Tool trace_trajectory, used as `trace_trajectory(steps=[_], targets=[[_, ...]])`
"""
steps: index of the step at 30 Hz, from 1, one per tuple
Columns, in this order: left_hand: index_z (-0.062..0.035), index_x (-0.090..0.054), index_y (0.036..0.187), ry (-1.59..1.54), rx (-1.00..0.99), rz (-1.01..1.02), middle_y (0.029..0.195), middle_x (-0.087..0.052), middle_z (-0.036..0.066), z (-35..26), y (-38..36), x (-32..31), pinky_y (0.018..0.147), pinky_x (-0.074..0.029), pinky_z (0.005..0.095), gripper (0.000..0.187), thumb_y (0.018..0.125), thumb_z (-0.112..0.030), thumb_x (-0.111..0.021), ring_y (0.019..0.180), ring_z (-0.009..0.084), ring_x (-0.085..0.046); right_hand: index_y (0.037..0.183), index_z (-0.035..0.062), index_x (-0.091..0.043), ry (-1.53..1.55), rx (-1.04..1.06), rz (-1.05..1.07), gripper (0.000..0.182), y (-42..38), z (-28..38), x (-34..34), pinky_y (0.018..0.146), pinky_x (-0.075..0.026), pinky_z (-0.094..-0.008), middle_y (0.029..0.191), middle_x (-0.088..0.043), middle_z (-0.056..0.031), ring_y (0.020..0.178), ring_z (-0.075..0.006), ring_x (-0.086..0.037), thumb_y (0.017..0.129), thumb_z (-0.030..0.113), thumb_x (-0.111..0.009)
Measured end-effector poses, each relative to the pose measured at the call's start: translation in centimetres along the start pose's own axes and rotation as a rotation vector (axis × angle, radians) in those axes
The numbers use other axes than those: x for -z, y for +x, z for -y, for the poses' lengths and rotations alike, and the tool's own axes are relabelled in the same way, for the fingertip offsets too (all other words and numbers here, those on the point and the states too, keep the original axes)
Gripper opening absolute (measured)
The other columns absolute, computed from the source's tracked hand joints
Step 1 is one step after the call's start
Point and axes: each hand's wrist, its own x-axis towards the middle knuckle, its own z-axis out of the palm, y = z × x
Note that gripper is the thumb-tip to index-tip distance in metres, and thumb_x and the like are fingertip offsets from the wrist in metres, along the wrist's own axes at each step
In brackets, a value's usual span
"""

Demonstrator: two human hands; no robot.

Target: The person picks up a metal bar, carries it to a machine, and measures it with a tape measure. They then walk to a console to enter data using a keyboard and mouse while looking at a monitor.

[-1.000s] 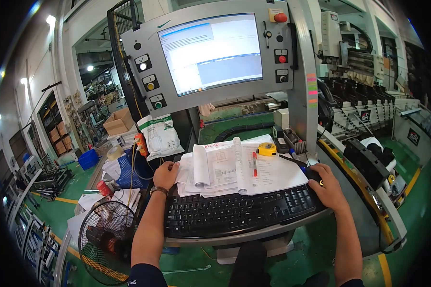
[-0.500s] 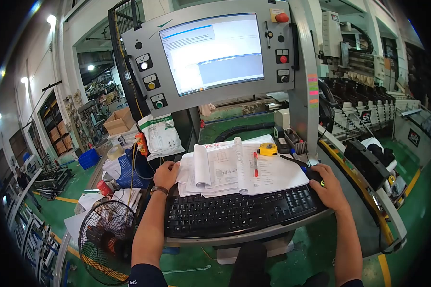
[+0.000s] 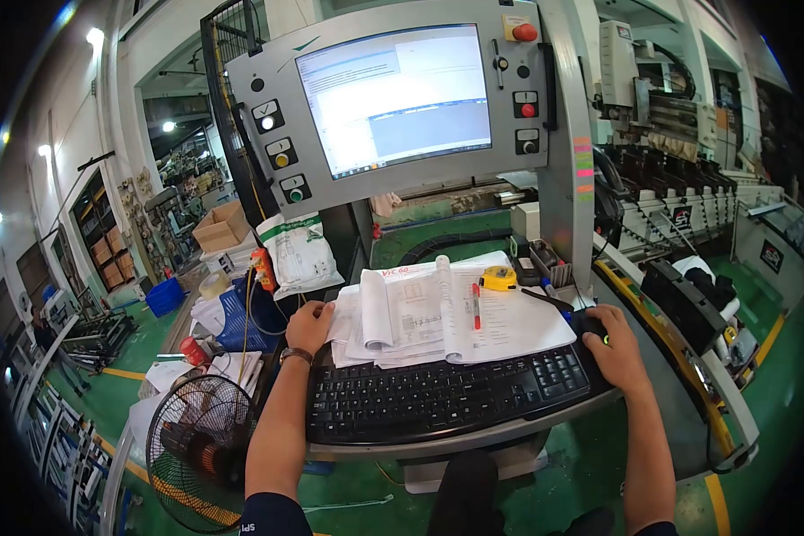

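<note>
My right hand [image 3: 613, 348] lies over a black computer mouse [image 3: 588, 322] at the right end of the console shelf, fingers curled on it. My left hand [image 3: 309, 325], with a watch on the wrist, rests at the left edge of a stack of open papers [image 3: 438, 313]. A black keyboard [image 3: 447, 393] sits in front of the papers, between my arms. Above stands a grey control panel with a lit screen [image 3: 395, 96], push buttons and a red stop button [image 3: 524, 32].
A yellow tape measure [image 3: 498, 279] and a red pen [image 3: 475, 308] lie on the papers. A floor fan [image 3: 198, 439] stands low left, beside a blue basket [image 3: 238, 314] and a white bag [image 3: 298, 254]. Machinery [image 3: 688, 205] runs along the right.
My right hand and the mouse have shifted very slightly away from me. The window on the screen has changed a little. My left hand has stayed put.
</note>
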Motion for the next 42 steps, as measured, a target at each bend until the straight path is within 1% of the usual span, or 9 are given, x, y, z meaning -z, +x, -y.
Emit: trace_trajectory(steps=[7, 13, 16, 28, 37, 42], targets=[[-0.0087, -0.083, 0.117, 0.011, -0.004, -0.006, 0.107, -0.084, 0.015, -0.2, -0.2, 0.2, 0.091, -0.061, 0.0453, 0.049, 0.098, -0.052, -0.073, 0.103, 0.0353, -0.08, 0.136, 0.0042, -0.068, -0.018, 0.009, -0.007, 0.045, 0.0, -0.4, -0.2, 0.115, -0.049, -0.0461, 0.15, -0.061, -0.0185, 0.137, -0.0418, -0.062, 0.095, 0.02, -0.071], [-0.0089, -0.083, 0.117, 0.011, -0.011, -0.011, 0.107, -0.084, 0.014, 0.0, -0.1, 0.0, 0.09, -0.061, 0.0456, 0.049, 0.098, -0.053, -0.073, 0.102, 0.0354, -0.08, 0.141, 0.0047, -0.064, -0.001, 0.028, 0.053, 0.048, -0.1, 0.9, 0.3, 0.116, -0.049, -0.0461, 0.151, -0.06, -0.0189, 0.138, -0.0416, -0.061, 0.098, 0.023, -0.071], [-0.0092, -0.083, 0.117, 0.008, -0.009, -0.008, 0.107, -0.084, 0.014, 0.0, -0.1, 0.1, 0.09, -0.061, 0.0456, 0.049, 0.098, -0.053, -0.073, 0.102, 0.0355, -0.08, 0.142, 0.0046, -0.063, -0.016, 0.059, 0.07, 0.048, 0.0, 0.4, 0.1, 0.116, -0.048, -0.0462, 0.152, -0.059, -0.0197, 0.138, -0.0421, -0.06, 0.1, 0.025, -0.071], [-0.0093, -0.083, 0.117, 0.005, -0.013, 0.0, 0.107, -0.084, 0.014, 0.3, 0.0, -0.1, 0.09, -0.061, 0.0454, 0.049, 0.098, -0.053, -0.073, 0.103, 0.0351, -0.08, 0.144, 0.0037, -0.064, -0.017, 0.049, 0.084, 0.049, 0.1, -0.1, -0.1, 0.117, -0.047, -0.0473, 0.155, -0.056, -0.0207, 0.142, -0.0423, -0.058, 0.102, 0.028, -0.07], [-0.0092, -0.083, 0.117, 0.013, -0.017, 0.001, 0.107, -0.084, 0.015, 0.3, 0.1, -0.1, 0.089, -0.061, 0.0458, 0.049, 0.098, -0.054, -0.073, 0.103, 0.035, -0.08, 0.143, 0.0038, -0.065, 0.007, 0.025, 0.089, 0.049, 0.1, 0.5, 0.1, 0.117, -0.048, -0.0472, 0.156, -0.056, -0.02, 0.141, -0.0421, -0.058, 0.101, 0.027, -0.071], [-0.0092, -0.083, 0.117, 0.005, -0.008, 0.003, 0.107, -0.084, 0.014, 0.1, 0.0, 0.0, 0.09, -0.062, 0.0459, 0.049, 0.098, -0.054, -0.073, 0.103, 0.0352, -0.08, 0.14, 0.0035, -0.066, -0.011, 0.048, 0.05, 0.046, 0.0, 0.4, 0.0, 0.116, -0.049, -0.0464, 0.151, -0.059, -0.0193, 0.138, -0.0416, -0.061, 0.099, 0.024, -0.072]])
